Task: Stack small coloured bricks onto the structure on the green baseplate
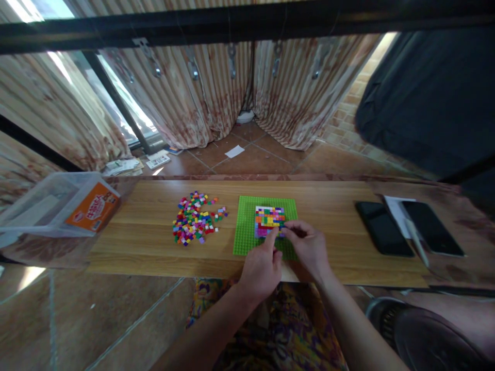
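Observation:
A green studded baseplate (pixel 243 226) lies on the board in front of me. Near its middle sits a rectangular block of small multicoloured toy bricks (pixel 268 215). My left hand (pixel 260 268) reaches in from below, its index finger stretched onto the block's lower edge and its other fingers curled; I see nothing held in it. At the block's right edge my right hand (pixel 311 248) pinches with thumb and index finger at a small dark brick, partly hidden by the fingertips. Left of the baseplate spreads a loose pile of bricks (pixel 195 219) in many colours.
The wooden board (pixel 154 260) carries all this. A clear plastic box (pixel 46 226) with an orange label stands at the left. On the right are a black phone (pixel 382 229), a second phone (pixel 433 226), white paper and a pen-like stick. A dark bar crosses overhead.

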The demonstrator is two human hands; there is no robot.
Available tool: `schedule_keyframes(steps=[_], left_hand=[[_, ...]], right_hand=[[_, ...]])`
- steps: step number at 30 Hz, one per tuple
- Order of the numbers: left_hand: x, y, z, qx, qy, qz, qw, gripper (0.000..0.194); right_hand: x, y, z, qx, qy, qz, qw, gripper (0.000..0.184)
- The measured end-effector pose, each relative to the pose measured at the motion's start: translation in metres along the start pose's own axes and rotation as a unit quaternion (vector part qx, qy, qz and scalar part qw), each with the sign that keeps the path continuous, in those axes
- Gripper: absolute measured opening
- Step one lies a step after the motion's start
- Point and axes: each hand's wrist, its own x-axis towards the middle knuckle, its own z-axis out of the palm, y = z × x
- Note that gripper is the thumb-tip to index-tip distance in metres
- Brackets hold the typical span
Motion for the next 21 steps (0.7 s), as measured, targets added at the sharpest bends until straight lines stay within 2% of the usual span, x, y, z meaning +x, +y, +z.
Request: schedule_keyframes(steps=[4,7,9,16,19,21], left_hand=[[0.001,0.000,0.004,-0.007,0.009,0.004,1.000,0.044],[0.002,-0.001,0.006,0.018,0.009,0.002,1.000,0.042],[0.002,-0.001,0.006,0.049,0.006,0.003,0.999,0.043],[0.005,0.001,0.003,0.193,-0.073,0.001,0.978,0.055],[-0.001,-0.001,-0.003,0.191,-0.074,0.005,0.979,0.057],[-0.009,-0.005,-0.012,0.170,-0.058,0.010,0.984,0.057]], right_hand=[[0.003,-0.003,0.004,0.152,0.008,0.123,0.981,0.033],[0.003,-0.007,0.004,0.202,0.006,0.194,0.960,0.036],[0.003,-0.008,0.004,0.211,0.005,0.215,0.954,0.037],[0.003,-0.006,0.004,0.222,-0.009,0.210,0.952,0.032],[0.002,0.001,0.000,0.217,-0.014,0.202,0.955,0.031],[-0.002,0.004,-0.004,0.202,0.006,0.173,0.964,0.027]])
